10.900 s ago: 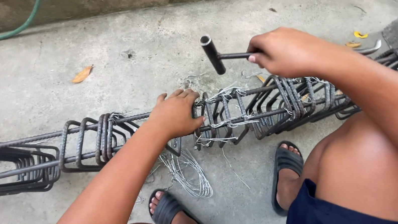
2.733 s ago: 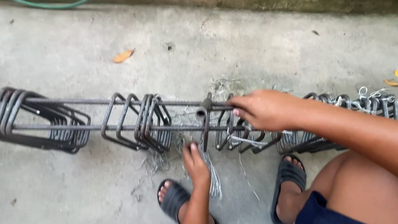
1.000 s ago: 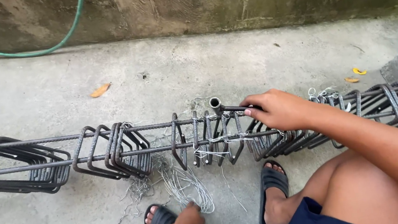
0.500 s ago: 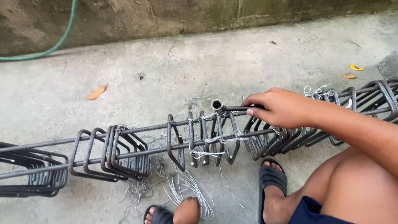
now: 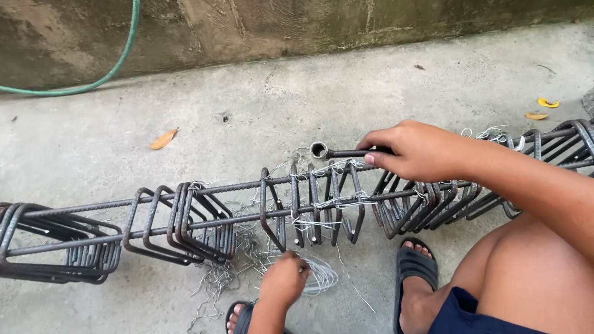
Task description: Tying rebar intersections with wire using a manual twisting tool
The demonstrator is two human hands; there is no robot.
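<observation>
Right hand (image 5: 416, 151) closed around a metal tying tool (image 5: 333, 153) over the rebar cage (image 5: 301, 204); left hand (image 5: 284, 278) nearer, pinching loose tie wire (image 5: 318, 274) on the concrete floor (image 5: 104, 319).

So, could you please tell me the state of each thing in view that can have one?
Right hand: closed around the handle of the metal tool, which lies on the top bar.
Left hand: down at the loose wire bundle, fingers on it.
Steel cage: lying on its side; rings bunched in groups, some wired to the bars.
Green hose: slack along the wall.
Sandals: worn on both feet.
</observation>
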